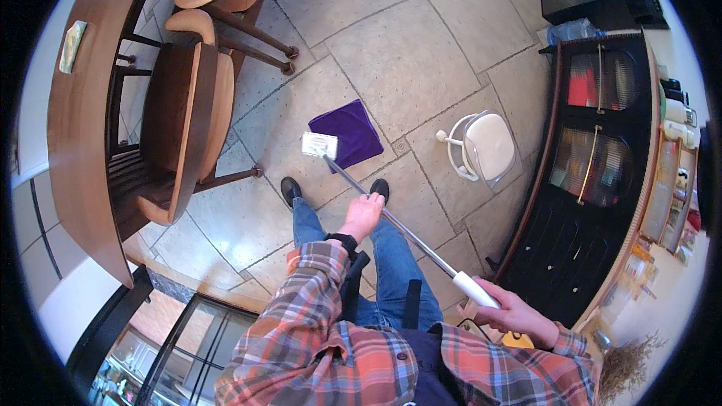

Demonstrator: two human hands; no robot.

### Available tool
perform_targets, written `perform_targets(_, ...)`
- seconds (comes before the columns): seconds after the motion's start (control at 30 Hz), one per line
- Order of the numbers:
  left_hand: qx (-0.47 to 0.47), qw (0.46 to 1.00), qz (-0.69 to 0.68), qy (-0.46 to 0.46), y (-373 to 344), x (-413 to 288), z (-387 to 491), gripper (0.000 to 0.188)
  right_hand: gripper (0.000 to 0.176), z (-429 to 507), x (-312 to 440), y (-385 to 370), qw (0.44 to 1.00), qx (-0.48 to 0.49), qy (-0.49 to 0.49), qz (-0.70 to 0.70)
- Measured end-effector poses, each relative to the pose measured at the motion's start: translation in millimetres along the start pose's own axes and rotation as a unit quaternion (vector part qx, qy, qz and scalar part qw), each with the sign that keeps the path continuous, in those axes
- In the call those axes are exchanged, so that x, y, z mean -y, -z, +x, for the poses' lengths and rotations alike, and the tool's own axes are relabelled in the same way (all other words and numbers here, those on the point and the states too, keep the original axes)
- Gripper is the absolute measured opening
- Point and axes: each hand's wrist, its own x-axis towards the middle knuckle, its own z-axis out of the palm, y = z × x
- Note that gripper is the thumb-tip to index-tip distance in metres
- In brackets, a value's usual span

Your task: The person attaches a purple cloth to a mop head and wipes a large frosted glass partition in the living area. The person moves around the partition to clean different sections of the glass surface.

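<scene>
My left hand (364, 215), with a black band at its wrist, is closed around the middle of a metal mop pole (414, 238). My right hand (507, 310) grips the white handle (476, 290) at the pole's near end. At the far end, a small white rectangular mop head (320, 145) lies on the left part of a purple cloth (352, 134), partly overhanging onto the tile floor. The cloth is spread out in front of my two black shoes.
A white padded chair (491, 141) with a tubular frame stands to the right. Beyond it is a black cabinet (592, 166) with glazed doors. On the left, wooden armchairs (194, 124) stand at a long wooden table (84, 118). Stone-look tiles (389, 56) cover the floor.
</scene>
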Motion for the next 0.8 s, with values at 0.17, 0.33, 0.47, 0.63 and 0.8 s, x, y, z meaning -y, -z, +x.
perform_targets(0.17,-0.004,0.983,-0.174,0.055,-9,-45,15,0.048,0.060,-3,21,27,0.978,-0.047,0.049,-0.199)
perform_targets(0.33,-0.018,0.966,-0.243,0.087,-14,-56,17,0.052,0.061,14,33,26,0.947,-0.069,0.106,-0.294)
perform_targets(0.47,-0.088,0.957,-0.265,0.075,-19,-48,22,0.046,0.061,26,37,15,0.928,-0.088,0.131,-0.336)
perform_targets(0.63,-0.092,0.959,-0.263,0.046,-10,-42,10,0.037,0.063,14,45,-2,0.950,-0.085,0.123,-0.274)
perform_targets(0.8,-0.107,0.974,-0.198,0.020,22,-44,-1,0.028,0.062,-8,62,-13,0.994,-0.065,0.015,-0.088)
